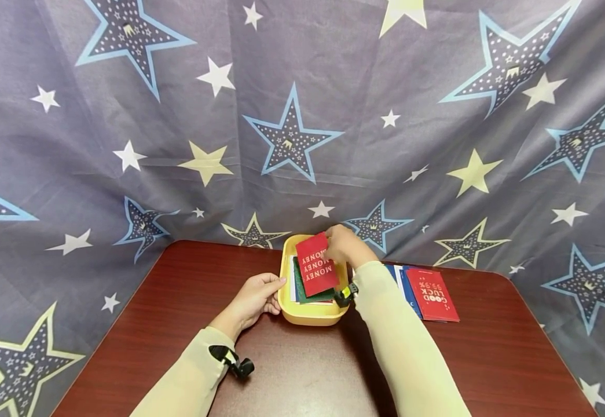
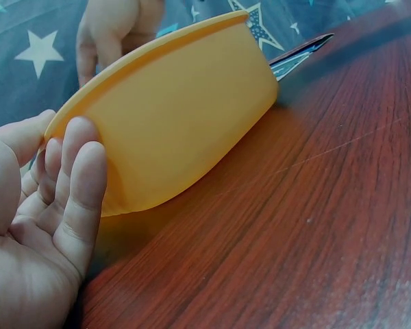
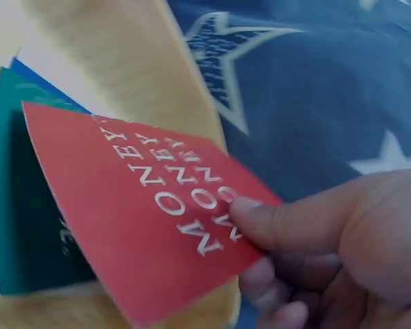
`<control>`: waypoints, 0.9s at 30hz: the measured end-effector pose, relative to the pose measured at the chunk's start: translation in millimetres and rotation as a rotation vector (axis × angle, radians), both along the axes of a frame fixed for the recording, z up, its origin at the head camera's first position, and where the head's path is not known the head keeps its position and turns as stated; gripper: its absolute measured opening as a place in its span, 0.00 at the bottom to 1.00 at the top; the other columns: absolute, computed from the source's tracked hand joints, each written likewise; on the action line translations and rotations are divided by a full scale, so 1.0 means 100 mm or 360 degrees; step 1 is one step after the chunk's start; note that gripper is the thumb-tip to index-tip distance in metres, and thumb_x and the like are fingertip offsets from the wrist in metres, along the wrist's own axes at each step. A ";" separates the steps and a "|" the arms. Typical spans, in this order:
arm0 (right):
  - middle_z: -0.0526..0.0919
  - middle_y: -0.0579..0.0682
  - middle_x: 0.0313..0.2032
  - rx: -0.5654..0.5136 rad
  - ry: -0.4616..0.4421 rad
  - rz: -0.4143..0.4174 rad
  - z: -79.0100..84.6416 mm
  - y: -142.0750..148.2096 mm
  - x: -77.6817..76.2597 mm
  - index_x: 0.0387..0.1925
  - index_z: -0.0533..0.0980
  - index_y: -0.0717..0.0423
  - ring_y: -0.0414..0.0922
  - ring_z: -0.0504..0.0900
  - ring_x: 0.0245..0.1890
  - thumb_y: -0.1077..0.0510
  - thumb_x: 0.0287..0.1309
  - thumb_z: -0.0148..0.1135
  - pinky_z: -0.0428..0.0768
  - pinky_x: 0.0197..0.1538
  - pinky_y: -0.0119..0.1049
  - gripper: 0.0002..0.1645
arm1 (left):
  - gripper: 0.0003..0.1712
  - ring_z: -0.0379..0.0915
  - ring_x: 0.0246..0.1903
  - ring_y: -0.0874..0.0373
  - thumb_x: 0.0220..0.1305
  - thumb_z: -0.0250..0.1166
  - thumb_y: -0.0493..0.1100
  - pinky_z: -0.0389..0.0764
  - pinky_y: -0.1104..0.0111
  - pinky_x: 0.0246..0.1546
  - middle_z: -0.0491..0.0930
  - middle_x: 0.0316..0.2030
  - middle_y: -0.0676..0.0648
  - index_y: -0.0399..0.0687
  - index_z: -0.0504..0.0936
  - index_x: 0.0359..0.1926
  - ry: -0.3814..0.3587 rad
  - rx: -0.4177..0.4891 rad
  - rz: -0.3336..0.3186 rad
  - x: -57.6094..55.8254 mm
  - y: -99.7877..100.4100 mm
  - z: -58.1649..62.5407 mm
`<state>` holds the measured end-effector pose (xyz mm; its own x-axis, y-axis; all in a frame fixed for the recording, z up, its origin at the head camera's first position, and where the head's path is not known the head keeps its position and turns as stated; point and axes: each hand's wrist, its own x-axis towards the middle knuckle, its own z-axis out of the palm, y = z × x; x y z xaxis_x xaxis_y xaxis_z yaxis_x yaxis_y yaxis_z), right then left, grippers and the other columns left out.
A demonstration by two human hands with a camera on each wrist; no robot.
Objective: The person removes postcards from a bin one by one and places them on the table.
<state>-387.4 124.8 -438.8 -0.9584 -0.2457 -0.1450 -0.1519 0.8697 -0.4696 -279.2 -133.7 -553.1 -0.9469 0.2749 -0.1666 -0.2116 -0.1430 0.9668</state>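
A yellow plastic tray (image 1: 310,319) stands on the table with a small stack of envelopes in it. My left hand (image 1: 254,298) pinches its left rim between thumb and fingers; the left wrist view shows the tray's outer wall (image 2: 178,130) beside those fingers. Between thumb and fingers, my right hand (image 1: 346,246) holds a red envelope (image 3: 144,212) printed "MONEY" in white, tilted over the tray. Under it lie a dark green envelope (image 3: 20,185) and paler ones, partly covered.
Right of the tray, a red "GOOD LUCK" envelope (image 1: 432,295) overlaps blue and white ones (image 1: 405,289), partly behind the right sleeve. A grey star-patterned cloth (image 1: 292,191) hangs behind the reddish-brown table (image 1: 203,260).
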 end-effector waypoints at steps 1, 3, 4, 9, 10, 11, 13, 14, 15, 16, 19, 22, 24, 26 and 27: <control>0.91 0.61 0.59 -0.0088 -0.0020 -0.0018 0.13 0.06 0.14 0.71 0.81 0.66 0.55 0.90 0.55 0.60 0.64 0.82 0.91 0.65 0.51 0.36 | 0.13 0.81 0.18 0.63 0.85 0.67 0.46 0.88 0.72 0.22 0.79 0.22 0.52 0.40 0.81 0.45 0.0002 -0.0006 -0.0003 0.00 0.01 0.00; 0.93 0.61 0.54 -0.0235 -0.0015 -0.0030 0.24 0.22 0.30 0.69 0.82 0.68 0.53 0.91 0.50 0.58 0.69 0.80 0.92 0.61 0.50 0.32 | 0.13 0.81 0.18 0.62 0.85 0.67 0.46 0.88 0.72 0.22 0.79 0.22 0.52 0.40 0.81 0.46 -0.0002 -0.0008 0.0002 0.00 0.02 0.01; 0.93 0.61 0.52 -0.0298 0.0004 -0.0034 0.25 0.31 0.34 0.68 0.82 0.68 0.52 0.91 0.48 0.57 0.71 0.79 0.92 0.60 0.49 0.31 | 0.13 0.81 0.18 0.62 0.85 0.67 0.46 0.88 0.72 0.22 0.79 0.22 0.52 0.40 0.81 0.46 -0.0002 -0.0010 0.0004 0.01 0.03 0.01; 0.94 0.64 0.53 -0.0552 0.0109 -0.0121 0.17 0.80 0.47 0.66 0.84 0.68 0.52 0.91 0.49 0.53 0.78 0.72 0.91 0.59 0.49 0.26 | 0.14 0.81 0.17 0.62 0.85 0.67 0.46 0.87 0.72 0.21 0.80 0.21 0.52 0.38 0.80 0.47 -0.0010 -0.0010 0.0015 0.00 0.07 0.02; 0.93 0.66 0.54 -0.0578 0.0145 -0.0151 0.16 0.89 0.49 0.66 0.83 0.68 0.53 0.91 0.50 0.54 0.79 0.71 0.91 0.60 0.48 0.26 | 0.14 0.81 0.17 0.62 0.86 0.67 0.46 0.87 0.72 0.21 0.80 0.21 0.52 0.37 0.80 0.47 -0.0012 -0.0009 0.0014 0.00 0.07 0.02; 0.93 0.66 0.55 -0.0590 0.0188 -0.0179 0.13 0.99 0.51 0.65 0.84 0.68 0.52 0.91 0.50 0.54 0.79 0.69 0.90 0.59 0.46 0.24 | 0.14 0.81 0.17 0.62 0.86 0.66 0.46 0.87 0.72 0.21 0.80 0.21 0.52 0.37 0.80 0.47 -0.0015 -0.0007 0.0014 0.00 0.08 0.02; 0.93 0.67 0.54 -0.0611 0.0251 -0.0238 0.11 1.18 0.56 0.64 0.84 0.69 0.50 0.90 0.47 0.55 0.80 0.69 0.89 0.53 0.41 0.24 | 0.14 0.81 0.17 0.62 0.86 0.66 0.46 0.87 0.72 0.21 0.80 0.21 0.51 0.37 0.80 0.48 -0.0015 -0.0009 0.0010 -0.01 0.09 0.02; 0.93 0.67 0.52 -0.0606 0.0277 -0.0264 0.10 1.27 0.58 0.64 0.84 0.69 0.48 0.90 0.44 0.55 0.79 0.69 0.88 0.50 0.37 0.23 | 0.14 0.81 0.17 0.62 0.86 0.67 0.46 0.87 0.72 0.21 0.80 0.21 0.51 0.37 0.80 0.48 -0.0017 -0.0007 0.0008 -0.01 0.09 0.02; 0.94 0.67 0.50 -0.0605 0.0295 -0.0293 0.09 1.35 0.61 0.64 0.84 0.69 0.46 0.89 0.41 0.56 0.79 0.70 0.87 0.46 0.35 0.24 | 0.14 0.81 0.17 0.62 0.86 0.67 0.46 0.87 0.72 0.21 0.81 0.21 0.51 0.37 0.80 0.48 -0.0018 -0.0005 0.0005 -0.01 0.09 0.02; 0.94 0.66 0.48 -0.0597 0.0313 -0.0325 0.08 1.44 0.64 0.64 0.84 0.69 0.44 0.88 0.38 0.56 0.78 0.71 0.85 0.43 0.33 0.24 | 0.14 0.81 0.17 0.62 0.86 0.67 0.46 0.87 0.72 0.21 0.81 0.21 0.51 0.37 0.81 0.48 -0.0019 -0.0006 0.0004 -0.02 0.09 0.02; 0.94 0.63 0.43 -0.0563 0.0320 -0.0410 0.06 1.66 0.73 0.65 0.83 0.67 0.40 0.85 0.33 0.55 0.78 0.73 0.82 0.36 0.32 0.25 | 0.14 0.81 0.17 0.62 0.86 0.67 0.46 0.87 0.72 0.21 0.81 0.21 0.51 0.38 0.81 0.47 -0.0022 -0.0010 0.0002 -0.03 0.08 0.01; 0.93 0.63 0.44 -0.0533 0.0328 -0.0496 0.01 1.84 0.77 0.67 0.83 0.65 0.42 0.84 0.34 0.54 0.79 0.71 0.82 0.36 0.33 0.25 | 0.13 0.80 0.17 0.62 0.85 0.67 0.46 0.87 0.72 0.21 0.81 0.21 0.51 0.39 0.81 0.46 -0.0019 -0.0012 0.0014 -0.03 0.06 0.01; 0.92 0.65 0.46 -0.0520 0.0326 -0.0540 -0.03 1.96 0.78 0.68 0.82 0.65 0.46 0.85 0.36 0.54 0.80 0.69 0.82 0.36 0.34 0.25 | 0.13 0.80 0.18 0.62 0.85 0.67 0.46 0.87 0.72 0.21 0.80 0.21 0.52 0.40 0.80 0.46 -0.0018 -0.0021 0.0022 -0.03 0.04 0.00; 0.92 0.67 0.49 -0.0500 0.0327 -0.0586 -0.07 2.08 0.79 0.68 0.82 0.66 0.49 0.87 0.39 0.55 0.81 0.68 0.82 0.39 0.34 0.25 | 0.13 0.80 0.18 0.62 0.85 0.67 0.46 0.87 0.72 0.21 0.80 0.22 0.52 0.40 0.80 0.46 -0.0019 -0.0026 0.0033 -0.02 0.03 0.00; 0.91 0.69 0.50 -0.0482 0.0328 -0.0609 -0.09 2.14 0.80 0.68 0.82 0.66 0.51 0.87 0.41 0.55 0.81 0.67 0.82 0.39 0.34 0.25 | 0.13 0.80 0.18 0.62 0.85 0.67 0.47 0.87 0.72 0.21 0.80 0.22 0.52 0.40 0.80 0.46 -0.0021 -0.0030 0.0037 -0.02 0.02 0.00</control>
